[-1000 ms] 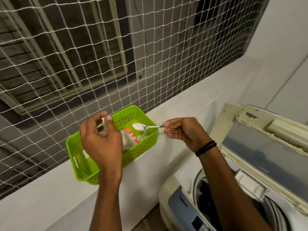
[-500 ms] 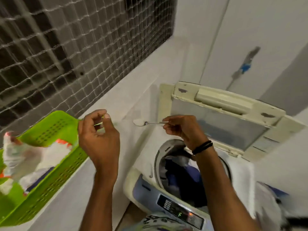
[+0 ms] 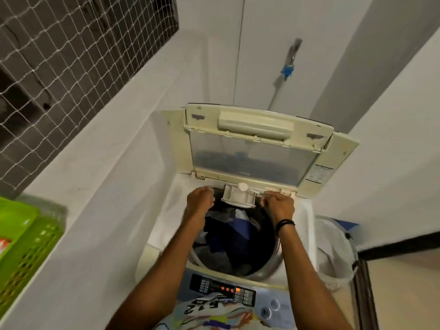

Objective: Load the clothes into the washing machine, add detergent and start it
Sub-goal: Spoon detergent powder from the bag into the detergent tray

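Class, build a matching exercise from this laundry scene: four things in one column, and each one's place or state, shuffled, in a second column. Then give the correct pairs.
Things
1. spoon
2. lid
3. green basket
4. dark clothes

Places or states
A. on the ledge at far left
B. inside the drum
C. raised, standing open
D. heaped with white powder, over the detergent drawer, held by the right hand

Pairs: 1-D, 2-C, 3-A, 4-B
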The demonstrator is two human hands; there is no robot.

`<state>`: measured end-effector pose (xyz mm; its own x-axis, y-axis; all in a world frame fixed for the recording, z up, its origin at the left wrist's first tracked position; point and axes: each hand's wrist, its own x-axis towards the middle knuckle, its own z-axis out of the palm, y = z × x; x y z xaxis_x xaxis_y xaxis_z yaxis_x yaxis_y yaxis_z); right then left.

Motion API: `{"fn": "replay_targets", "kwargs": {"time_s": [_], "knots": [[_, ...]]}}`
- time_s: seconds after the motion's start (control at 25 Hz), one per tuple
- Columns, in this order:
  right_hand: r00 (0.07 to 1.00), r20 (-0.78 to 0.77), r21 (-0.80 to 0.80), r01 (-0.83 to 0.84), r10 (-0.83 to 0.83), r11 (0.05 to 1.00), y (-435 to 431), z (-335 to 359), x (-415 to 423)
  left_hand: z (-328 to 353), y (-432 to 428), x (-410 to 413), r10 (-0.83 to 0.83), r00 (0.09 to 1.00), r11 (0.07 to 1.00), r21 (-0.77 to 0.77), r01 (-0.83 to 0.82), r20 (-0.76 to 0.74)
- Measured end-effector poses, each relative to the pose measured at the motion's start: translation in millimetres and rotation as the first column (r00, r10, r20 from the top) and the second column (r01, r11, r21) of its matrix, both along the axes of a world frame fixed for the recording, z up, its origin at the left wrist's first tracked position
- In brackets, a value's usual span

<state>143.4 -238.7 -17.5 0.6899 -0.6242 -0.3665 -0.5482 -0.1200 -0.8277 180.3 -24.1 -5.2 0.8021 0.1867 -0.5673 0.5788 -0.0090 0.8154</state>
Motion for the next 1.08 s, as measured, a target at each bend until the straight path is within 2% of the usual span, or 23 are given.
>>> {"fn": "replay_targets", "kwargs": {"time_s": [0.08, 0.2, 0.32, 0.56, 0.64, 0.72, 0.84, 0.92, 1.0, 1.08], "knots": [[0.999, -0.006, -0.059, -0.054, 0.053, 0.997, 6.6, -10.9, -0.4, -19.9, -11.6, 4.2, -0.024, 0.985, 0.971, -0.236, -0.018, -0.17], [0.968, -0.066, -0.276, -0.25, 0.242, 0.928, 20.1, -31.0, 0.6, -38.9, -23.7, 5.9, -0.068, 0.964, 0.889, -0.454, -0.059, -0.259], [0.918, -0.084, -0.423, -0.385, 0.388, 0.82, 33.8, -50.6, -5.3, -47.1, -33.2, 8.4, -0.067, 0.957, 0.881, -0.467, -0.075, -0.281], [0.889, -0.023, -0.571, -0.387, 0.457, 0.724, 39.7, -51.9, -8.1, -49.6, -42.4, 12.2, -0.084, 0.952, 0.881, -0.467, -0.067, -0.295], [0.893, -0.046, -0.58, -0.389, 0.448, 0.716, 41.0, -51.1, -8.6, -49.3, -42.1, 12.8, -0.085, 0.951, 0.875, -0.479, -0.071, -0.296], [0.927, -0.024, -0.547, -0.326, 0.375, 0.771, 40.0, -51.1, -6.6, -47.8, -39.1, 13.4, -0.089, 0.951, 0.868, -0.491, -0.072, -0.296], [0.986, 0.04, -0.356, -0.135, 0.159, 0.925, 37.7, -42.1, -2.8, -41.6, -30.3, 12.8, -0.085, 0.955, 0.859, -0.506, -0.073, -0.282], [0.999, 0.04, -0.093, -0.032, 0.036, 0.995, 36.8, -32.2, -0.5, -33.1, -22.1, 12.1, -0.068, 0.967, 0.86, -0.506, -0.068, -0.245], [0.996, 0.057, 0.24, 0.058, -0.074, 0.969, 39.7, -15.3, 1.8, -21.8, -10.5, 12.4, -0.037, 0.979, 0.864, -0.499, -0.07, -0.201], [0.991, 0.063, 0.496, 0.072, -0.118, 0.865, 49.9, 7.1, 3.7, -6.4, 7.4, 11.7, 0.025, 0.988, 0.868, -0.487, -0.097, -0.153]]}}
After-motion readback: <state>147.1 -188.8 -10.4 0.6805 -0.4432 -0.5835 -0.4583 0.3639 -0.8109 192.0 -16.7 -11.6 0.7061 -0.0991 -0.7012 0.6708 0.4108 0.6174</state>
